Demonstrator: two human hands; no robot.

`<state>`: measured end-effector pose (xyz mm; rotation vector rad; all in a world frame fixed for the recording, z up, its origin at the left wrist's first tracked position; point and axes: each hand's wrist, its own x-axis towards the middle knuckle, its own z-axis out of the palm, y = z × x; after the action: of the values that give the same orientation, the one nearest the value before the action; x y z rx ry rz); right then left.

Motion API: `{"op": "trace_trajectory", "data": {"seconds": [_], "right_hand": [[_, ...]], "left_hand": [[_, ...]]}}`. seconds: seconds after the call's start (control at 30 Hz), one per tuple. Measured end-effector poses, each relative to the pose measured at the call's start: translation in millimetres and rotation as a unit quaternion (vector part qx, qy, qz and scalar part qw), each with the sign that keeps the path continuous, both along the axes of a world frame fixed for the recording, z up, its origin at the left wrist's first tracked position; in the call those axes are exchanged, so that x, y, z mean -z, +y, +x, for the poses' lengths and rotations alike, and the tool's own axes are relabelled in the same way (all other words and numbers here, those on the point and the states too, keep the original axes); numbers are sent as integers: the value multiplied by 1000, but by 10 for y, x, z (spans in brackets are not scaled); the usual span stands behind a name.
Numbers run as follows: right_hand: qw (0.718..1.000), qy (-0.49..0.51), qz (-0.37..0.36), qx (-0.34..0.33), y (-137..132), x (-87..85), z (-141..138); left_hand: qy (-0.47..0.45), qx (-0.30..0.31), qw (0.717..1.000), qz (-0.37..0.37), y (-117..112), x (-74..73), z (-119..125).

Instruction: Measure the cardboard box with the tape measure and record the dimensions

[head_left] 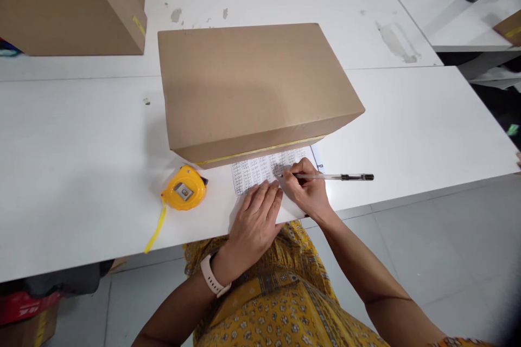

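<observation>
1. from the head view, my right hand (307, 187) was curled round a slim, clear plastic pen with a black end (340, 177), pinched near the tip, seemingly for fine control.
2. the tip met a white paper sheet covered in small dark rows (252, 173), set at the near edge of the white, smooth-topped table (81, 146), likely for easy reach.
3. my left hand (256, 211) lay palm down, fingers extended, gripping nothing; its fingertips rested on the sheet, presumably to steady it.
4. a large brown cardboard box (260, 87) hid the sheet's far part; i couldn't tell whether it sat on the paper.
5. a rounded yellow tape measure (185, 188) lay to the left, apart from both hands, its yellow blade partly out.
</observation>
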<state>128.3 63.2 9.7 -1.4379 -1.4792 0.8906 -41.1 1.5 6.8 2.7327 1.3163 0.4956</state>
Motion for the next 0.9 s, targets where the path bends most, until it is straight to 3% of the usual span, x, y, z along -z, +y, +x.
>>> {"op": "trace_trajectory", "data": {"seconds": [0.9], "right_hand": [[1000, -3, 7, 7, 25, -16, 3]], "left_hand": [[2, 5, 1000, -8, 3, -1, -2]]}}
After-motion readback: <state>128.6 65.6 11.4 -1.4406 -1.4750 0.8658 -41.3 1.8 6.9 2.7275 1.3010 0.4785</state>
